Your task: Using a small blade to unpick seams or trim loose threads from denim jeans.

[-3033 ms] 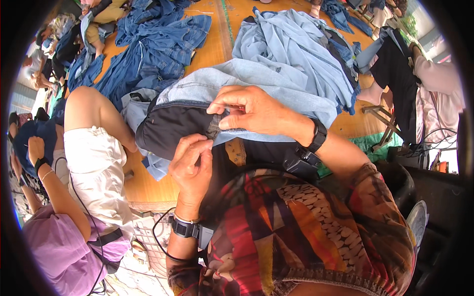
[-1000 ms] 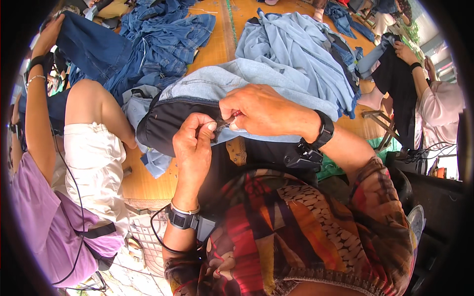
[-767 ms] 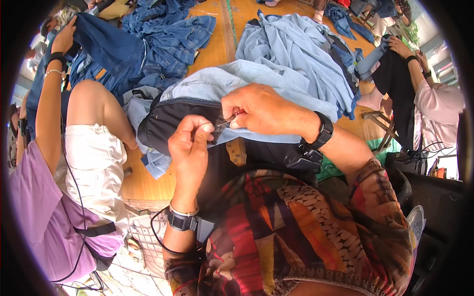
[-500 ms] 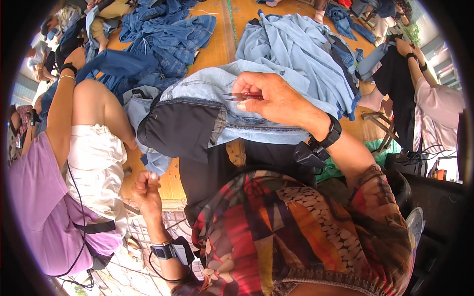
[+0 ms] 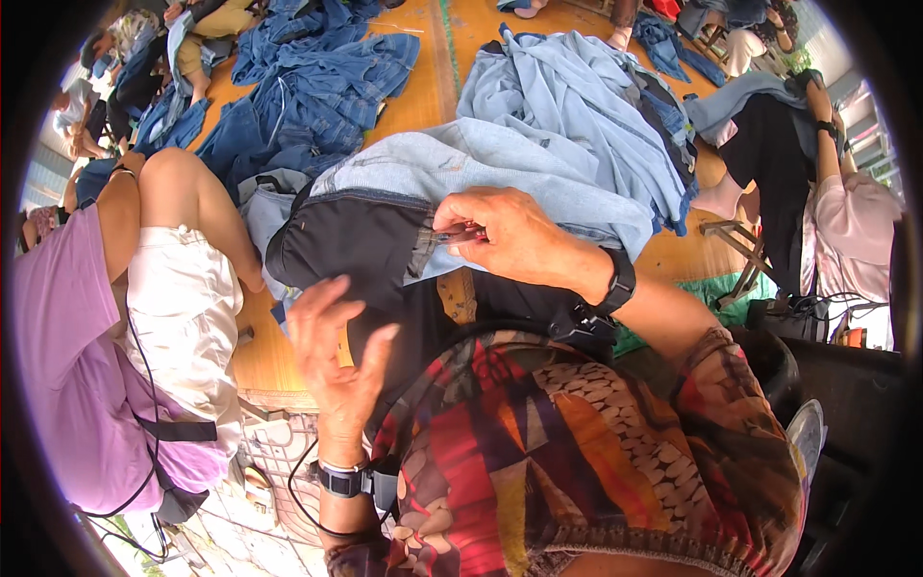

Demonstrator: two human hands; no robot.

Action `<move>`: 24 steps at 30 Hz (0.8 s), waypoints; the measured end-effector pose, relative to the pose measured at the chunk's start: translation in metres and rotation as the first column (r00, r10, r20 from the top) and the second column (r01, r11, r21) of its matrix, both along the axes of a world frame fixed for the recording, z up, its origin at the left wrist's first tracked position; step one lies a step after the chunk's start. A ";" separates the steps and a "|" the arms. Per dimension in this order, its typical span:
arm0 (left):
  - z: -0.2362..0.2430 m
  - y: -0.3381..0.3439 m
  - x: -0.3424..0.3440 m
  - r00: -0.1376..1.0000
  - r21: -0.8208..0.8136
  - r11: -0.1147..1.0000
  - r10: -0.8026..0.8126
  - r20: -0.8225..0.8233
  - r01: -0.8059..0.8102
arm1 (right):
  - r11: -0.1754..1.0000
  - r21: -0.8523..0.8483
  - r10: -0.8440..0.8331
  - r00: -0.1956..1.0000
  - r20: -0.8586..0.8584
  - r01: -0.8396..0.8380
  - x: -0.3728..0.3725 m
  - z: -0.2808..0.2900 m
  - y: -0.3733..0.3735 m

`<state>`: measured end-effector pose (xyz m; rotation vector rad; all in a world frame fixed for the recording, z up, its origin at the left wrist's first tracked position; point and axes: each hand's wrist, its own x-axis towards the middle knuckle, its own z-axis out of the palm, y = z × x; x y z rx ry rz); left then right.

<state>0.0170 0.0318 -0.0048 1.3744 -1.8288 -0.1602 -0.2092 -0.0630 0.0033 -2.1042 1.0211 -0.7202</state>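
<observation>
A light blue denim garment (image 5: 413, 159) lies over my lap and the table edge, its black lining (image 5: 341, 240) folded outward toward me. My right hand (image 5: 510, 236) grips a small pair of red-handled thread snips (image 5: 468, 234), its fingers wrapped round the handles. The snips' tip is over the seam where the black lining meets the denim. My left hand (image 5: 338, 351) is raised in front of the lining, fingers spread, holding nothing. It is slightly blurred.
A pile of light blue denim (image 5: 567, 106) lies beyond the garment on the wooden table (image 5: 692, 260). Darker jeans (image 5: 308, 91) are heaped at the far left. Co-workers sit close by: a person in purple (image 5: 67, 337) on the left, another in pink (image 5: 856, 216) handling dark cloth on the right.
My left hand has risen, moved right toward the garment and opened from a pinch. My right hand has lowered with the snips to the lining's seam. The neighbour's arm on the left has dropped.
</observation>
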 end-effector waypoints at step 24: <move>0.006 -0.086 -0.032 0.843 0.477 0.835 0.030 -0.538 0.275 | 0.925 -0.380 0.021 0.997 0.068 0.006 0.013 0.000 -0.008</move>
